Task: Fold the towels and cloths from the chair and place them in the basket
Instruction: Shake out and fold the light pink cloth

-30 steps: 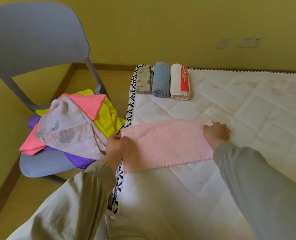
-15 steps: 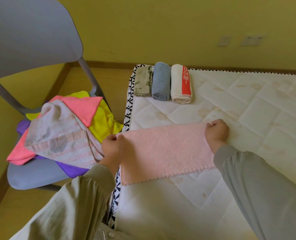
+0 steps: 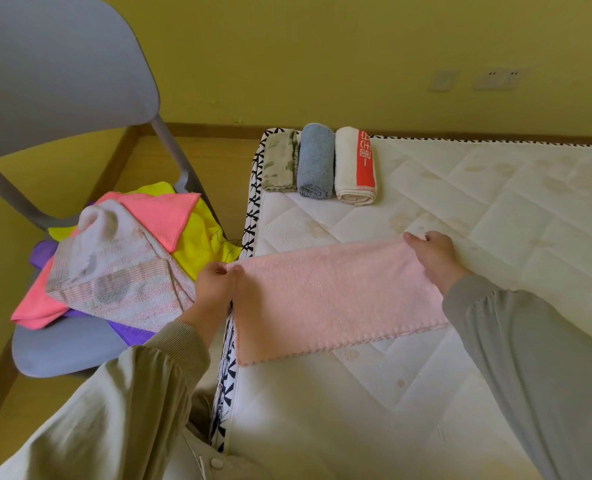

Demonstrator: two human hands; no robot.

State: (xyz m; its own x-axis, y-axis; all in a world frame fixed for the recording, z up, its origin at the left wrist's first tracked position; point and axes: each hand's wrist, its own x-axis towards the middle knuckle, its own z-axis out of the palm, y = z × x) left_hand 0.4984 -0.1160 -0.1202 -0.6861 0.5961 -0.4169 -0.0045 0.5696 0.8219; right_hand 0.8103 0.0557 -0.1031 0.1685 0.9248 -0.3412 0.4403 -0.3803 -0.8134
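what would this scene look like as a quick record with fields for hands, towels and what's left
surface: white quilted mattress
in work: pink towel, spread on the mattress, left end at its edge
left hand: pinches the towel's far left corner
right hand: grips its far right corner
rolled, side by side at the far corner: green patterned towel, blue towel, white towel with a red band
waiting: pile of cloths on the grey chair
basket: not in view
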